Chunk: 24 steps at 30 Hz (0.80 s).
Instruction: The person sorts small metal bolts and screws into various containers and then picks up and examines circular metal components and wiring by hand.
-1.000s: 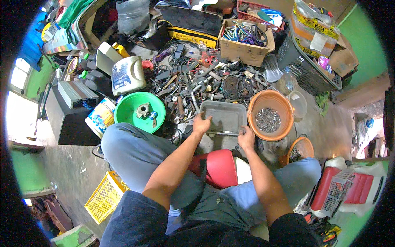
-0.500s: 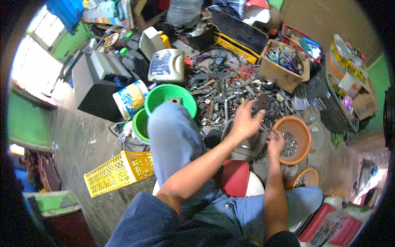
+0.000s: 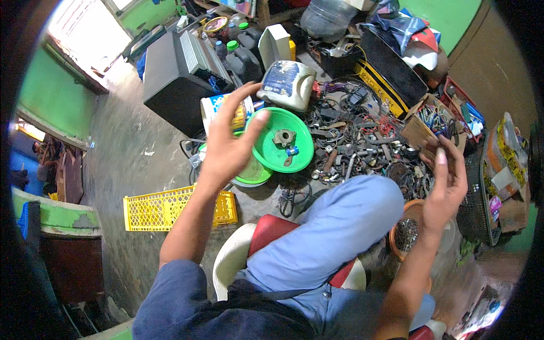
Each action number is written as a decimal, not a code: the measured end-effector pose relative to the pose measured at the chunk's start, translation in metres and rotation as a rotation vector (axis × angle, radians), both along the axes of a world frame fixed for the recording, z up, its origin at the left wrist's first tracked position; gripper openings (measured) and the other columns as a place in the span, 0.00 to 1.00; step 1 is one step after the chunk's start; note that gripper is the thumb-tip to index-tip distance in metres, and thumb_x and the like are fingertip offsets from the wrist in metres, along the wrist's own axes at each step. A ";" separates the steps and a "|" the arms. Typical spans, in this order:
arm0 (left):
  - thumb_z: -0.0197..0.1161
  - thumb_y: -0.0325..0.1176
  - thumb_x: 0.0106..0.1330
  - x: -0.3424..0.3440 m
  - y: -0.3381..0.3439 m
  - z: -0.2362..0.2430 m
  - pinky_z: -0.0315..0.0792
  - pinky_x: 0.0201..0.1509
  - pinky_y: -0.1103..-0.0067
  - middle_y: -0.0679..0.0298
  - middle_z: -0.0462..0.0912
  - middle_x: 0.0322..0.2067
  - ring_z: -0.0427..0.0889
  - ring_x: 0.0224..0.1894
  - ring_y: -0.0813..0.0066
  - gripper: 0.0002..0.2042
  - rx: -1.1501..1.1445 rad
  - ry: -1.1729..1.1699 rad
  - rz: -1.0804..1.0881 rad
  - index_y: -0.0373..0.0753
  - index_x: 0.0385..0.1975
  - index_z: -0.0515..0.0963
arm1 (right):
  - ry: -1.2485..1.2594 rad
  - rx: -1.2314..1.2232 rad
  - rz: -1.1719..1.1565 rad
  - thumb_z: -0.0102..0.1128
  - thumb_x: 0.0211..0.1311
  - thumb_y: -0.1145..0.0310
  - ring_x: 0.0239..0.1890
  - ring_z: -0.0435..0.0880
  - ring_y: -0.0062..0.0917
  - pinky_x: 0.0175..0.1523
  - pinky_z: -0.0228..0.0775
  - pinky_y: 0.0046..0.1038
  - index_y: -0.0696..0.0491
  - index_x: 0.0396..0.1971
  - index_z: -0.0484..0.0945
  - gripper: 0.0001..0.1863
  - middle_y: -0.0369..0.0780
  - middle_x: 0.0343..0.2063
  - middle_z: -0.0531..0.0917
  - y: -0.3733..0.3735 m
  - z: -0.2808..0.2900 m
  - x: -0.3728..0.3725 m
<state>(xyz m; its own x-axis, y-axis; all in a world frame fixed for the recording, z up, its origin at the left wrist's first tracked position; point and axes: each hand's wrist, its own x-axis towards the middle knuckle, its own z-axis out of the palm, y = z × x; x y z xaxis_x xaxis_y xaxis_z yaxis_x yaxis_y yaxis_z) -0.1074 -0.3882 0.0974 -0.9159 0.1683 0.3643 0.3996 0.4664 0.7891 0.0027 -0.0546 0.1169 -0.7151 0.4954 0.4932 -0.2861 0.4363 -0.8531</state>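
Note:
My left hand (image 3: pixel 229 141) is raised in front of the green basin (image 3: pixel 303 127), fingers apart and nothing in them. Inside that basin lie a grey metal part (image 3: pixel 284 137) with a round hole and a small blue cylinder (image 3: pixel 292 151). Over on the right, my right hand (image 3: pixel 445 184) is lifted with its fingers spread, near the orange-brown bowl (image 3: pixel 396 243) that holds small metal bits (image 3: pixel 406 233). Beyond my knee spreads a heap of scrap parts and cables (image 3: pixel 362 136).
A yellow crate (image 3: pixel 161 209) lies on the floor at left. Behind the basin stand a white-and-blue jug (image 3: pixel 286 85) and a black cabinet (image 3: pixel 170 85). Far right are a cardboard box of wires (image 3: pixel 422 127) and a full black basket (image 3: pixel 476 198). I sit on a red-and-white stool (image 3: pixel 235 249).
The view has turned left. My left hand has moved from the scrap heap toward the green basin. My right hand has lifted from the orange-brown bowl and opened. My raised knee has swung right.

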 end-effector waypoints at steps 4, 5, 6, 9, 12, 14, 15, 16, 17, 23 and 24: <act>0.63 0.37 0.69 -0.010 -0.069 -0.026 0.68 0.66 0.63 0.56 0.79 0.59 0.75 0.64 0.63 0.23 -0.099 -0.016 0.197 0.40 0.63 0.74 | 0.025 0.092 0.316 0.57 0.69 0.74 0.45 0.85 0.25 0.51 0.76 0.28 0.61 0.46 0.81 0.10 0.42 0.42 0.85 -0.084 0.028 -0.045; 0.63 0.37 0.69 -0.014 -0.081 -0.035 0.69 0.66 0.64 0.54 0.78 0.59 0.75 0.64 0.62 0.22 -0.175 -0.018 0.244 0.39 0.62 0.74 | 0.078 0.176 0.381 0.58 0.67 0.74 0.43 0.85 0.27 0.50 0.76 0.27 0.61 0.44 0.82 0.09 0.43 0.39 0.85 -0.104 0.032 -0.061; 0.64 0.36 0.68 -0.018 -0.093 -0.043 0.69 0.65 0.65 0.53 0.78 0.59 0.76 0.63 0.61 0.22 -0.254 -0.020 0.287 0.39 0.62 0.74 | 0.133 0.258 0.442 0.60 0.65 0.74 0.42 0.86 0.29 0.49 0.76 0.27 0.61 0.41 0.82 0.08 0.44 0.37 0.85 -0.123 0.039 -0.078; 0.65 0.43 0.65 -0.039 -0.145 -0.112 0.70 0.64 0.62 0.47 0.77 0.58 0.75 0.62 0.50 0.24 -0.523 -0.132 0.278 0.40 0.59 0.76 | 0.062 0.204 0.513 0.60 0.63 0.73 0.40 0.86 0.40 0.47 0.76 0.38 0.59 0.38 0.82 0.07 0.49 0.35 0.84 -0.193 0.019 -0.120; 0.64 0.56 0.63 -0.051 -0.151 -0.150 0.71 0.63 0.57 0.47 0.75 0.59 0.74 0.63 0.47 0.33 -0.926 -0.521 0.161 0.42 0.63 0.72 | -0.176 0.327 0.587 0.60 0.64 0.67 0.42 0.84 0.47 0.46 0.76 0.49 0.57 0.41 0.81 0.11 0.52 0.37 0.84 -0.235 -0.076 -0.148; 0.63 0.59 0.63 -0.052 -0.152 -0.166 0.72 0.63 0.57 0.46 0.75 0.60 0.74 0.63 0.46 0.35 -0.993 -0.666 0.065 0.45 0.65 0.71 | -0.511 0.574 0.767 0.61 0.63 0.63 0.44 0.84 0.48 0.47 0.78 0.48 0.57 0.43 0.81 0.14 0.53 0.38 0.84 -0.253 -0.106 -0.128; 0.64 0.59 0.63 -0.060 -0.156 -0.190 0.72 0.62 0.57 0.45 0.75 0.59 0.75 0.61 0.45 0.34 -0.963 -0.694 0.058 0.44 0.65 0.71 | -0.621 0.635 0.879 0.62 0.62 0.63 0.46 0.84 0.48 0.49 0.78 0.48 0.57 0.44 0.80 0.15 0.53 0.39 0.84 -0.262 -0.124 -0.121; 0.64 0.58 0.63 -0.066 -0.156 -0.204 0.73 0.62 0.57 0.45 0.75 0.58 0.76 0.60 0.44 0.34 -0.932 -0.715 0.053 0.44 0.64 0.72 | -0.726 0.699 0.987 0.63 0.60 0.63 0.48 0.84 0.49 0.50 0.78 0.47 0.57 0.44 0.80 0.16 0.53 0.41 0.85 -0.266 -0.143 -0.119; 0.66 0.57 0.62 -0.070 -0.147 -0.209 0.74 0.61 0.56 0.45 0.71 0.62 0.77 0.59 0.43 0.36 -1.003 -0.699 0.056 0.46 0.68 0.67 | -0.825 0.768 1.059 0.63 0.59 0.64 0.49 0.84 0.48 0.52 0.78 0.46 0.56 0.46 0.80 0.17 0.53 0.44 0.84 -0.264 -0.167 -0.117; 0.72 0.49 0.58 -0.075 -0.147 -0.247 0.76 0.58 0.56 0.45 0.63 0.66 0.79 0.58 0.47 0.46 -1.051 -0.750 0.069 0.52 0.75 0.52 | -1.177 0.938 1.179 0.63 0.57 0.63 0.57 0.82 0.46 0.61 0.75 0.42 0.54 0.60 0.75 0.29 0.53 0.55 0.81 -0.243 -0.234 -0.131; 0.72 0.47 0.57 -0.075 -0.148 -0.248 0.77 0.57 0.56 0.44 0.63 0.66 0.80 0.57 0.46 0.48 -1.044 -0.770 0.053 0.53 0.75 0.50 | -1.201 0.945 1.173 0.63 0.57 0.63 0.58 0.81 0.45 0.62 0.74 0.41 0.54 0.62 0.73 0.31 0.53 0.56 0.81 -0.242 -0.235 -0.135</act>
<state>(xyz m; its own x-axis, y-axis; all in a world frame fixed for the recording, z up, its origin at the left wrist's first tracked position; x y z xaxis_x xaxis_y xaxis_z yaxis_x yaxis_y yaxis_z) -0.1824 -0.5366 -0.1504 -0.8441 0.0086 -0.5362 -0.0293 0.9976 0.0622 -0.1322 -0.2962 -0.1185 -0.5591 -0.5055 -0.6572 -0.2671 0.8602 -0.4344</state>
